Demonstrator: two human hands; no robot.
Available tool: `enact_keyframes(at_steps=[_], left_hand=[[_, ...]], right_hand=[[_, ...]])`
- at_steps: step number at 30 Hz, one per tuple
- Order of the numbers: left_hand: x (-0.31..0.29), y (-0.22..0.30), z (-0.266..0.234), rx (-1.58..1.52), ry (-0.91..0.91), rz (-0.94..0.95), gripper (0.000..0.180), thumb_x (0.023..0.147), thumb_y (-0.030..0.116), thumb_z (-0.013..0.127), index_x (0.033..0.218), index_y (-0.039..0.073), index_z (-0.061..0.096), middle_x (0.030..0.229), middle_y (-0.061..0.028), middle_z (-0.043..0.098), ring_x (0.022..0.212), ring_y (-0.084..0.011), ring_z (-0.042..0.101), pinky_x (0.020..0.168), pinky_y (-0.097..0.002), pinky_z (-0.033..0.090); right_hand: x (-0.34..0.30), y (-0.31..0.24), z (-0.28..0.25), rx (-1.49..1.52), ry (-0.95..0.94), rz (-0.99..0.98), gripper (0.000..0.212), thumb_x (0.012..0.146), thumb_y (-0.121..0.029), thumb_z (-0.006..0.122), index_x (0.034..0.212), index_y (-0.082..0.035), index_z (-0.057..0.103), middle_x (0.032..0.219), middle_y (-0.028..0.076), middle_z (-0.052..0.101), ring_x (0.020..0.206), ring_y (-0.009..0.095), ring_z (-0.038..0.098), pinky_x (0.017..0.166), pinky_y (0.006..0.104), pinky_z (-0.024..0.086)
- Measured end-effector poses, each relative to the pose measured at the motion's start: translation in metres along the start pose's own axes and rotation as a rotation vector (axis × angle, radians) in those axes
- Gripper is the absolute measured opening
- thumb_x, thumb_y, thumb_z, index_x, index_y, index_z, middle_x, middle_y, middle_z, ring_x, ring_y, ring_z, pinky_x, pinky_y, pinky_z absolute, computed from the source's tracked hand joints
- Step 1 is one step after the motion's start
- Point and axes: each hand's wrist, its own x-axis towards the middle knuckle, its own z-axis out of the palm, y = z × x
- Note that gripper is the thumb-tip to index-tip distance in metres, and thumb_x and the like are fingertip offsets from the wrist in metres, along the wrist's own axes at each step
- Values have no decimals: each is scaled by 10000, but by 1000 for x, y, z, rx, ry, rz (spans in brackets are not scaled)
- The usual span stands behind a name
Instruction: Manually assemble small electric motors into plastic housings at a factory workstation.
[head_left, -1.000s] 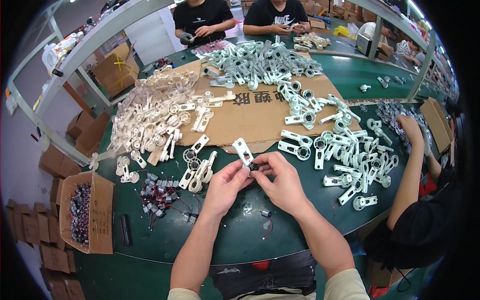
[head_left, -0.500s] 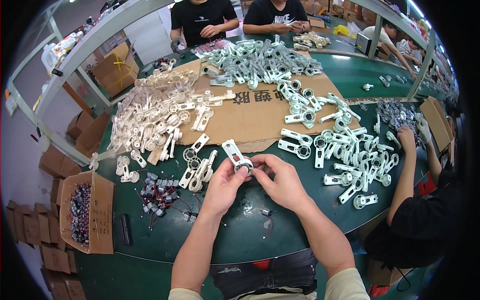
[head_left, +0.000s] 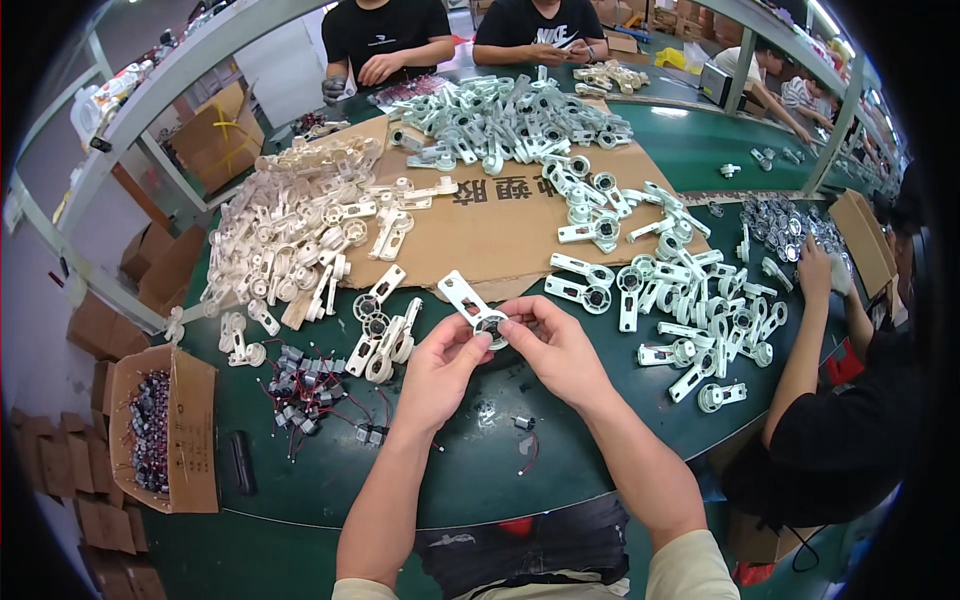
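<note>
White plastic part (head_left: 472, 306), smooth slotted bar (head_left: 455, 286), round end (head_left: 492, 324), in both hands (head_left: 440, 368) (head_left: 556, 352)

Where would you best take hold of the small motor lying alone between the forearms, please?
I'd pinch the small motor by its body, probably from above: it lies uncovered on the green table, while its thin wire trails toward the near edge.

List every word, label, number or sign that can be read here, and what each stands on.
I leave the wording uncopied and give only where it stands.
Cardboard sheet: large dark characters.
Right-hand black shirt, far side: large white lettering on the chest.
Left-hand black shirt, far side: small white print, too small to read.
Open carton, at left: small dark markings, too small to read.
</note>
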Motion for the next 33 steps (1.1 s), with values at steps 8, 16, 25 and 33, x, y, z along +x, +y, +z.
enact_keyframes(at_steps=[8, 16, 25, 33], left_hand=[[0, -21, 14, 134, 61, 337, 263, 939, -32, 630, 1200, -34, 606, 1073, -56, 589, 1007, -153, 649, 920, -298, 540], [0, -21, 18, 163, 139, 353, 221, 916, -27, 662, 1133, -49, 625, 1040, -79, 601, 935, -142, 661, 836, -276, 566], [0, -17, 17, 226, 128, 330, 258, 922, -31, 653, 1175, -36, 604, 1020, -51, 635, 956, -133, 661, 855, -265, 553], [-3, -7, 8, 159, 49, 322, 272, 924, 28, 693, 1172, -14, 591, 1067, -47, 658, 946, -122, 649, 863, -285, 527]], right_hand=[[-3, 5, 6, 196, 14, 79, 232, 955, -112, 634, 1143, 0, 556, 1016, 43, 610, 914, 102, 572, 836, 257, 481], [-2, 4, 10, 182, 48, 65, 254, 936, -130, 636, 1125, 23, 563, 990, 64, 621, 875, 102, 586, 771, 260, 503], [0, 3, 4, 233, -17, 111, 281, 956, -113, 619, 1184, 34, 544, 1059, 87, 628, 933, 128, 612, 830, 272, 518], [0, -4, -1, 196, -157, 72, 308, 970, -28, 601, 1255, 16, 491, 1144, 77, 601, 1074, 143, 596, 969, 310, 493]])
